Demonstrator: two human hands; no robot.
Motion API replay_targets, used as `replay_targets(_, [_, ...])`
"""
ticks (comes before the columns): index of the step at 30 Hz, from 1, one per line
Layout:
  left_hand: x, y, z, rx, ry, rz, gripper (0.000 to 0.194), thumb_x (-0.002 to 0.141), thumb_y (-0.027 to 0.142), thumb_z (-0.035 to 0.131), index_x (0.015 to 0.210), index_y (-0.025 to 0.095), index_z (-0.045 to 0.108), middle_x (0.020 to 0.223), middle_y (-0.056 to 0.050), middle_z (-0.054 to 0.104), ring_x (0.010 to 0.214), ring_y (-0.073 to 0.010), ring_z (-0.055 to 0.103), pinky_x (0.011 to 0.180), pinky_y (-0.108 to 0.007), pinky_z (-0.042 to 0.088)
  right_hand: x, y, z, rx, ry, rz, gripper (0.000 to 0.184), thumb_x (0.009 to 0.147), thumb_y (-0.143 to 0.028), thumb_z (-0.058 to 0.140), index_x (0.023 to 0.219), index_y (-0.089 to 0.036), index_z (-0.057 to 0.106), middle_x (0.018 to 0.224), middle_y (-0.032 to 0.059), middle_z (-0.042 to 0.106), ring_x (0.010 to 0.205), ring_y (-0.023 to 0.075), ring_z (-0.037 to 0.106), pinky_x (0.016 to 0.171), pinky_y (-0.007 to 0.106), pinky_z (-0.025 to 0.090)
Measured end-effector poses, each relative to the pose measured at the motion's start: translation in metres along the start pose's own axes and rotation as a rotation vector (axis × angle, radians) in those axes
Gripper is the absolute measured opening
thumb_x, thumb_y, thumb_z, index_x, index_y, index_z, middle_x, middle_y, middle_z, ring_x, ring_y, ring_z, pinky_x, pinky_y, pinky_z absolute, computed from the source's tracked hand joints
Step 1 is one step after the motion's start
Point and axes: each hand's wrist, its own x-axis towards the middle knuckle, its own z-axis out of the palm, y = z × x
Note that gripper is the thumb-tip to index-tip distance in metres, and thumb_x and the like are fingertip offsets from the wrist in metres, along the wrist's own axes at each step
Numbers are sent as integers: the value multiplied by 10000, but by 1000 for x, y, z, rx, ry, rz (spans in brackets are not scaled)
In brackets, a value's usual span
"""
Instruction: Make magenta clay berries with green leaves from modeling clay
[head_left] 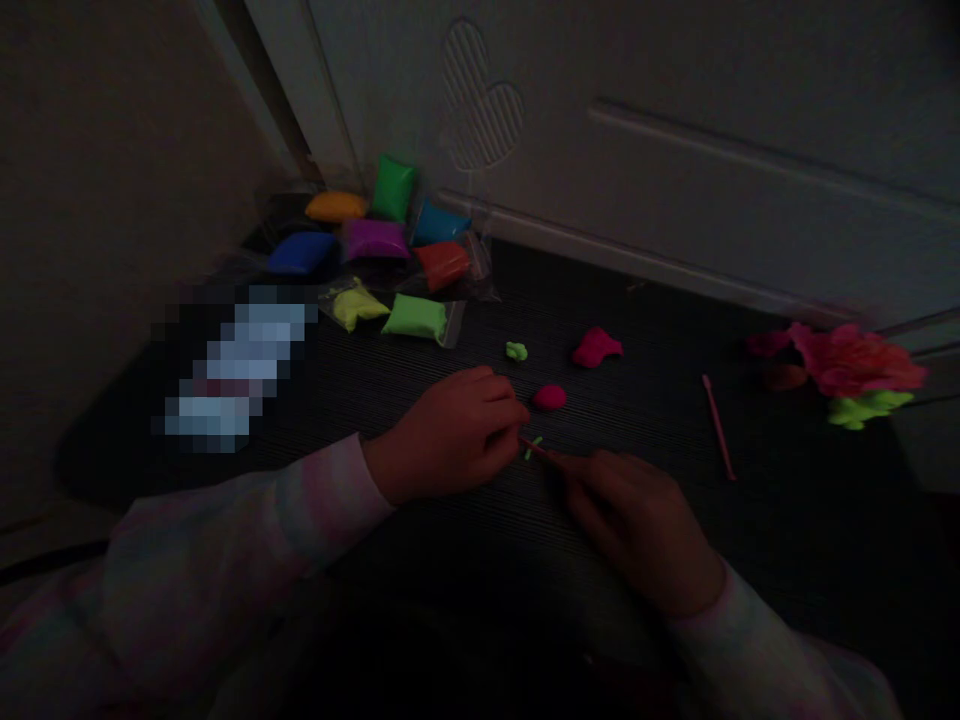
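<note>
My right hand [637,525] pinches a thin pink clay tool [545,454], its tip pointing left toward my other hand. Under the tool lies a narrow light-green clay strip [529,454] on the dark table. My left hand [454,440] is beside the strip with its fingers curled and pressed together; whatever they may hold is hidden. Just beyond the fingertips sits a smooth pink clay oval [550,398]. Farther back are a small lump of light-green clay [516,351] and an irregular piece of pink clay [598,347].
Several bags of coloured clay [376,240] lie at the back left, near a pixelated bright object [247,370]. A second pink tool [718,428] rests at right, before a pink ruffled flower shape [855,360]. A pale panel [675,190] borders the table's back.
</note>
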Motion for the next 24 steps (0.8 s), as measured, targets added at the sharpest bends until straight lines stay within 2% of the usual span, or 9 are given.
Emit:
replay_targets(3, [1, 2, -1, 20, -18, -3, 188, 808, 234, 435, 789, 144, 600, 782, -48, 570, 766, -156, 482, 705, -291, 388, 1, -2, 2, -10, -4, 6, 267, 799, -151, 480, 1040, -172, 592, 680, 12, 612, 606, 155, 540, 565, 283, 419])
replay_targets(6, [0, 4, -1, 64, -87, 24, 233, 807, 326, 447, 716, 152, 572, 756, -43, 557, 747, -161, 468, 680, -297, 373, 0, -3, 4, -9, 8, 16, 251, 784, -138, 490, 1005, -171, 605, 688, 10, 632, 599, 151, 547, 567, 279, 419])
replay_targets(9, [0, 6, 2, 124, -143, 68, 251, 794, 377, 464, 739, 157, 570, 783, -44, 560, 751, -165, 462, 669, -303, 357, -1, -3, 6, -5, 35, 10, 232, 784, -136, 484, 976, -161, 612, 696, 18, 649, 598, 148, 559, 568, 275, 420])
replay_targets(15, [-1, 8, 7, 217, -139, 90, 216, 819, 311, 435, 737, 162, 568, 768, -39, 565, 734, -161, 456, 651, -304, 334, 0, -5, 8, 10, 38, 10, 240, 793, -134, 463, 985, -162, 604, 779, 29, 679, 623, 137, 580, 604, 272, 425])
replay_targets(21, [-2, 7, 6, 208, -149, 96, 208, 826, 280, 420, 750, 165, 576, 771, -39, 568, 731, -155, 460, 653, -300, 331, 1, -7, 8, 29, 76, 51, 226, 784, -143, 465, 953, -168, 613, 704, 18, 664, 595, 139, 576, 578, 272, 422])
replay_targets(24, [-2, 7, 4, 191, -154, 95, 192, 821, 268, 429, 761, 164, 579, 781, -41, 570, 731, -152, 464, 657, -297, 334, 2, -7, 6, 77, 96, 62, 240, 792, -142, 445, 975, -161, 599, 758, 27, 675, 617, 137, 589, 577, 267, 437])
